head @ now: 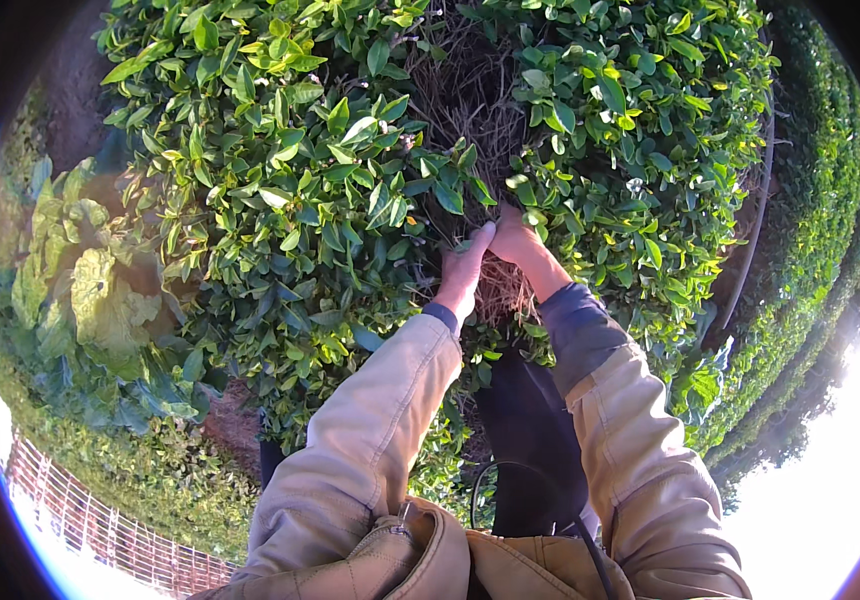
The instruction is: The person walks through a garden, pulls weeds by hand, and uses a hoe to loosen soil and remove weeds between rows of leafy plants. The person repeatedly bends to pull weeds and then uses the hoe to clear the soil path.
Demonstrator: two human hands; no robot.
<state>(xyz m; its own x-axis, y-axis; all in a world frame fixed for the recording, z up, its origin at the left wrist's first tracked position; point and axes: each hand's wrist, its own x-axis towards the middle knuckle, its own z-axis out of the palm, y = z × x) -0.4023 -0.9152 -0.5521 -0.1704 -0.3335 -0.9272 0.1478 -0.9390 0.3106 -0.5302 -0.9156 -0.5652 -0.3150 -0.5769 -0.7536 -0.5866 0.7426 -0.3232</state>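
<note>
Both hands reach down into a gap between two leafy green shrubs. My left hand (467,266) is beside the left shrub (287,172), its thumb pointing forward and its fingers hidden below leaves. Close against it, my right hand (514,238) bends inward, with the fingertips lost in shade near the right shrub (625,150). Dry straw-like stalks (501,289) show beneath the hands, and more dry brown twigs (475,112) line the gap ahead. Whether either hand grips anything is hidden.
Broad-leaved plants (96,300) grow on the left. A thin dark pipe or hose (756,217) curves past the right shrub, with hedge rows (820,225) beyond. A wire-like fence (99,525) stands at lower left. A black cable (478,480) loops before my jacket.
</note>
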